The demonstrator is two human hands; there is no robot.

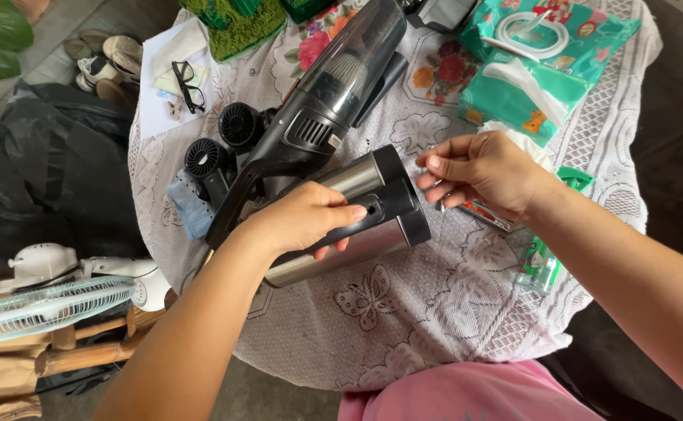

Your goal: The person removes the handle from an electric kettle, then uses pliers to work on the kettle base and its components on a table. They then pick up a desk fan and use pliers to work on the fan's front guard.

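the left hand (pixel 310 218) is wrapped around a steel cylinder with a black end (pixel 357 214), holding it tilted above the lace-covered table (pixel 404 327). the right hand (pixel 481 171) hovers just beside the black end, fingers pinched together; whether they grip anything, i cannot tell. a black handheld vacuum (pixel 333 93) lies just behind.

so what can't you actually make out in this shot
Head view only:
- Small item pinched in the right hand: fingers hide it.
- Middle of the steel cylinder with black end cap: the left hand covers it.
- Black handheld vacuum: nozzle cut off by top edge.
- Black-framed glasses: too small for detail.
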